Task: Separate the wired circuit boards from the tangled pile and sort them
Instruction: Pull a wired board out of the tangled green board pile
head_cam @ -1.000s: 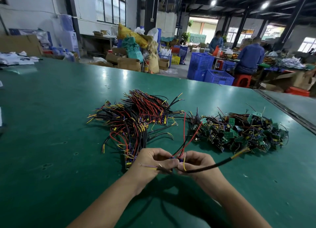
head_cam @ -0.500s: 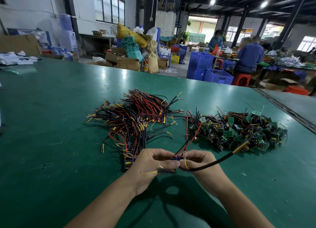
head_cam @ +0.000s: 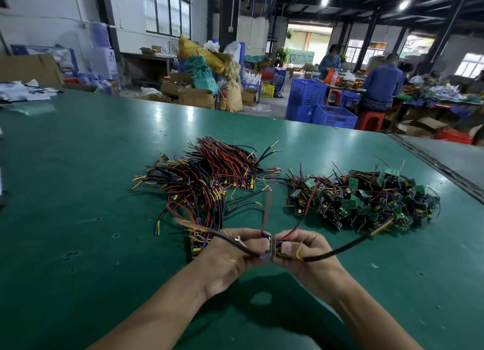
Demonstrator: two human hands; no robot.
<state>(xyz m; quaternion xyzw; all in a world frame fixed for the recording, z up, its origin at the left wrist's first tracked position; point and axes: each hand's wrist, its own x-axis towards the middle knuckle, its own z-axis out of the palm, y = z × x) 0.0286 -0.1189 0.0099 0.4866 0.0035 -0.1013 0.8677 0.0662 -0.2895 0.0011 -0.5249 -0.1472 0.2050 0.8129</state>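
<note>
No text, label, brand or number can be read. The blue-and-white panel [head_cam: 66, 61] by the left wall bears dark marks, too blurred to make out. The boards [head_cam: 366, 200] in the pile on the table are too small to show any markings.

Table [head_cam: 78, 166] is plain dark green. Wire heap [head_cam: 209, 182] is red and black with yellow tips. Board pile [head_cam: 366, 200] shows green boards, black and red wires. Crates [head_cam: 332, 116] blue; stool [head_cam: 369, 120] red
</note>
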